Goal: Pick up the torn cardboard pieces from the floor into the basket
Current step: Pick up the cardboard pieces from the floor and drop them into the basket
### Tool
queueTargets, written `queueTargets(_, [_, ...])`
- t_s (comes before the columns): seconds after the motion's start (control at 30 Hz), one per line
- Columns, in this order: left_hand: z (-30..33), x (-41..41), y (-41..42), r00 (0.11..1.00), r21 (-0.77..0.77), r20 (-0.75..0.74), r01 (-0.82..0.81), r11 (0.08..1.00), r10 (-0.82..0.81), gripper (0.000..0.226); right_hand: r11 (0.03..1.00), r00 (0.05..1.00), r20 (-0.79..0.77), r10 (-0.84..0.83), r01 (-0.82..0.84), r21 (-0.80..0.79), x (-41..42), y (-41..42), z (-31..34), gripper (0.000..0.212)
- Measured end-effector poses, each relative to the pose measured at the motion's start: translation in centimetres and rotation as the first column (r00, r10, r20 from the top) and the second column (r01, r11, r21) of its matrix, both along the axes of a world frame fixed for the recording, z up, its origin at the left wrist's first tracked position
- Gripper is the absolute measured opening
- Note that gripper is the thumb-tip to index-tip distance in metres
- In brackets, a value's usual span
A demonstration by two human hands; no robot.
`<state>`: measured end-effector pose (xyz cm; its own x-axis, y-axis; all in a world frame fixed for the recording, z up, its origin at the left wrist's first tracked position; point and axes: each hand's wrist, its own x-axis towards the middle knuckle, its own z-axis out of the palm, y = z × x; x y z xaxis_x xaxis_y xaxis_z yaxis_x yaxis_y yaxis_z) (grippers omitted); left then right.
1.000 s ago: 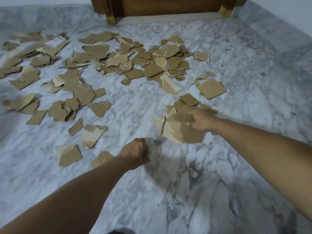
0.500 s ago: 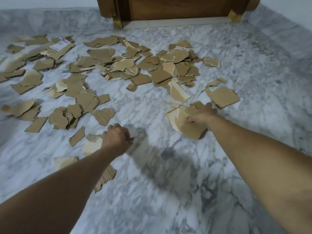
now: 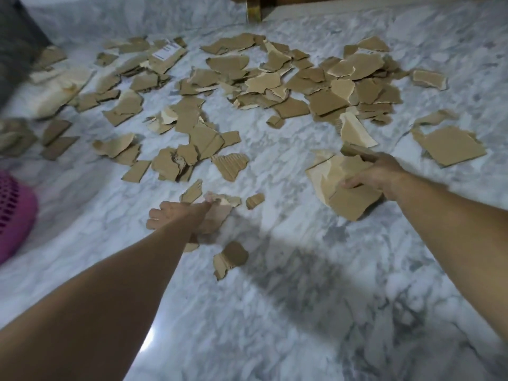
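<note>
Cardboard pieces lie scattered over the marble floor [image 3: 275, 312], and nearest to me is one small curled scrap [image 3: 231, 258] on its own, just in front of my left arm. A little further out my left hand [image 3: 178, 215] reaches down onto a pale torn piece [image 3: 217, 215]; my fingers lie over it and touch it, but the blur keeps me from telling whether I am pinching it or only pressing on it. Another small scrap [image 3: 255, 200] sits just beside that piece, to the right.

Off to the right, at about the same reach, my right hand [image 3: 380, 173] grasps a bundle of torn pieces [image 3: 346, 188], thumb curled under the stack and fingers on top, with one folded strip sticking up behind my knuckles. The bundle's lower corner looks close to the floor; I cannot tell whether it touches.

At the left edge sits the pink basket [image 3: 13, 215], only partly in view, well apart from both hands.

Beyond my hands the main litter of cardboard [image 3: 288, 86] spreads across the floor in overlapping heaps, with a large flat piece [image 3: 450, 147] off to the right and a piece bearing a white label [image 3: 167, 52] far back on the left. At the far end stands a wooden door frame [image 3: 254, 6].
</note>
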<state>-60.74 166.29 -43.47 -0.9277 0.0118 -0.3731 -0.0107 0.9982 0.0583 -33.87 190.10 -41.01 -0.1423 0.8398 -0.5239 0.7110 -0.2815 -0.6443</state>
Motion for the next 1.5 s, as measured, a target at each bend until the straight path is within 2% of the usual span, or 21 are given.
queueTargets(0.1, [0.9, 0.1, -0.6, 0.994, -0.098, 0.025, 0.112, 0.989, -0.110, 0.095, 0.999, 0.999, -0.010, 0.036, -0.036, 0.004, -1.9, -0.7, -0.8, 0.111])
queueTargets(0.13, [0.9, 0.1, -0.7, 0.995, -0.083, 0.038, 0.100, 0.991, -0.097, 0.093, 0.999, 0.999, 0.000, 0.050, -0.050, 0.007, -2.5, -0.9, -1.0, 0.113])
queueTargets(0.2, [0.6, -0.1, -1.0, 0.998, 0.017, 0.063, 0.001, 1.000, -0.002, 0.095, 0.997, 0.997, -0.001, 0.081, -0.081, -0.010, -3.9, -2.0, -0.8, 0.098])
queueTargets(0.27, [0.6, 0.0, -1.2, 0.991, 0.186, 0.098, -0.104, 0.977, 0.087, 0.094, 0.995, 0.995, -0.038, 0.088, -0.090, -0.039, -5.0, -2.7, -0.9, 0.085])
queueTargets(0.33, [0.4, 0.0, -1.3, 0.987, 0.305, 0.151, -0.099, 0.947, 0.055, 0.077, 0.992, 0.992, -0.043, 0.117, -0.119, -0.030, -5.9, -3.3, -1.2, 0.083])
queueTargets(0.43, [0.8, -0.4, -1.9, 0.980, 0.405, 0.197, -0.079, 0.911, -0.003, 0.033, 0.988, 0.986, -0.083, 0.147, -0.151, -0.040, -6.9, -4.0, -1.8, 0.083])
queueTargets(0.5, [1.3, -1.1, -2.3, 0.967, 0.487, 0.252, -0.155, 0.859, 0.031, 0.023, 0.986, 0.983, -0.103, 0.153, -0.159, -0.049, -7.2, -4.5, -2.0, 0.080])
queueTargets(0.6, [2.6, -1.8, -2.3, 0.927, 0.606, 0.362, -0.314, 0.731, 0.098, 0.020, 0.985, 0.980, -0.123, 0.155, -0.162, -0.051, -7.3, -4.5, -2.5, 0.075])
queueTargets(0.7, [2.9, -2.3, -1.2, 0.937, 0.680, 0.341, -0.301, 0.668, 0.075, 0.028, 0.983, 0.976, -0.137, 0.170, -0.177, -0.042, -7.3, -4.3, -2.9, 0.073])
queueTargets(0.73, [2.6, -2.2, -0.6, 0.950, 0.680, 0.309, -0.259, 0.686, 0.053, 0.035, 0.983, 0.975, -0.139, 0.175, -0.182, -0.039, -7.3, -4.2, -3.1, 0.073])
queueTargets(0.77, [2.1, -1.9, 0.1, 0.967, 0.634, 0.254, -0.179, 0.753, 0.016, 0.046, 0.983, 0.975, -0.138, 0.174, -0.181, -0.039, -7.3, -4.1, -3.2, 0.073])
queueTargets(0.83, [0.8, -0.7, 0.8, 0.987, 0.379, 0.090, 0.086, 0.921, -0.130, 0.064, 0.982, 0.974, -0.135, 0.180, -0.186, -0.030, -7.2, -4.1, -3.1, 0.070])
queueTargets(0.87, [0.1, -0.1, 0.8, 0.976, 0.262, 0.030, 0.199, 0.944, -0.214, 0.065, 0.982, 0.974, -0.132, 0.186, -0.190, -0.019, -7.2, -4.2, -3.1, 0.071])
queueTargets(0.9, [-0.4, 0.4, 0.7, 0.960, 0.193, 0.002, 0.275, 0.942, -0.281, 0.063, 0.980, 0.973, -0.123, 0.198, -0.199, -0.004, -7.4, -4.2, -3.1, 0.072])
queueTargets(0.97, [-0.7, 0.7, 0.6, 0.940, 0.163, -0.010, 0.338, 0.927, -0.341, 0.064, 0.975, 0.971, -0.092, 0.223, -0.221, 0.032, -7.8, -4.3, -3.1, 0.077])
queueTargets(1.1, [-0.2, -0.2, 1.3, 0.921, 0.230, 0.005, 0.378, 0.897, -0.390, 0.078, 0.962, 0.964, -0.039, 0.263, -0.259, 0.089, -8.8, -4.5, -3.4, 0.083])
queueTargets(1.23, [0.2, -1.0, 1.9, 0.909, 0.247, 0.101, 0.371, 0.895, -0.405, 0.058, 0.960, 0.963, -0.041, 0.267, -0.263, 0.095, -9.2, -4.9, -3.3, 0.079])
queueTargets(1.37, [0.5, -1.3, 2.4, 0.886, 0.133, 0.034, 0.455, 0.881, -0.463, 0.061, 0.959, 0.961, -0.042, 0.273, -0.268, 0.091, -9.3, -5.0, -3.2, 0.077])
queueTargets(1.43, [0.8, -1.5, 2.8, 0.822, 0.164, 0.039, 0.556, 0.815, -0.568, 0.074, 0.958, 0.960, -0.043, 0.276, -0.271, 0.094, -9.2, -5.0, -3.2, 0.077])
queueTargets(1.5, [1.4, -1.7, 3.2, 0.708, 0.146, 0.082, 0.688, 0.711, -0.702, 0.087, 0.956, 0.959, -0.051, 0.279, -0.272, 0.107, -9.1, -5.1, -3.3, 0.080])
